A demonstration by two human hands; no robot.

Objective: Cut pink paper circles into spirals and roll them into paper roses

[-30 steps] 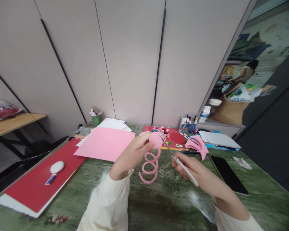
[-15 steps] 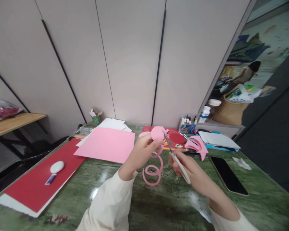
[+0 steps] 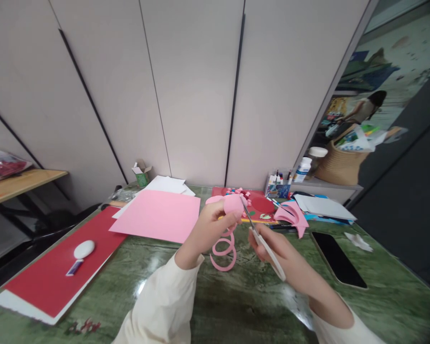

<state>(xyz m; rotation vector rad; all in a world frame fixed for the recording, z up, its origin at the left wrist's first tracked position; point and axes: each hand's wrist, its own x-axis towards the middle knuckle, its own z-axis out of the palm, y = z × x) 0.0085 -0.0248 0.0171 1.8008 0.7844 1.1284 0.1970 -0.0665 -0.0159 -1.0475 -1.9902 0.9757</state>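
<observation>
My left hand pinches a round pink paper piece above the green table. A pink spiral strip hangs down from that piece. My right hand is closed on white-handled scissors, whose blades point up and reach the edge of the pink piece. Both hands are held over the middle of the table, close together.
A pink sheet and a red sheet with a white tape dispenser lie to the left. Pink offcuts, a red card with small pieces, a pen holder, white papers and a black phone lie to the right.
Both hands shifted slightly; the pink piece turned in my left hand, the scissors kept at its edge, and the hanging spiral swung and bounced below.
</observation>
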